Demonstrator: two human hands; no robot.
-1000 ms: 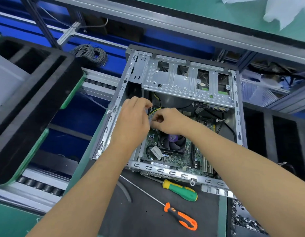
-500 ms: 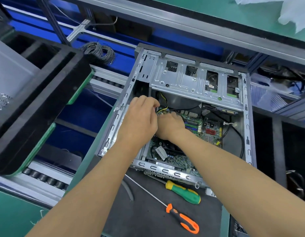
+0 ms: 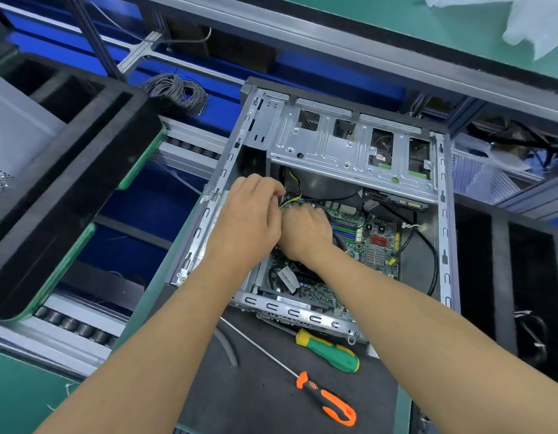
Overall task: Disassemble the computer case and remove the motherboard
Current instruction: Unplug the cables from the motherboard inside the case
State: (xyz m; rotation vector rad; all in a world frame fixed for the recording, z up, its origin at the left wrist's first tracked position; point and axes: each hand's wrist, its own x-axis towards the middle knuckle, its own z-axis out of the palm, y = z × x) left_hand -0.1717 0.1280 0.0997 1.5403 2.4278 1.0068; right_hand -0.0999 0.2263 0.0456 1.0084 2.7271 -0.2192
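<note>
An open grey computer case (image 3: 343,142) lies on the bench with its side panel off. The green motherboard (image 3: 374,242) sits inside on the case floor. My left hand (image 3: 246,220) reaches in at the case's left wall, and its curled fingers pinch a bundle of black and yellow power wires (image 3: 291,195). My right hand (image 3: 305,233) lies close beside it over the board's upper left corner, fingers curled down out of sight. Whether it holds a connector is hidden.
A green-and-yellow screwdriver (image 3: 329,353) and a long orange-and-black screwdriver (image 3: 327,399) lie on the dark mat in front of the case. A black foam tray (image 3: 71,170) stands at left on a roller conveyor. A coil of grey wire (image 3: 177,93) lies behind.
My right hand has moved left and down against my left hand at the wire bundle. More of the board's right side shows now. The camera has shifted a little.
</note>
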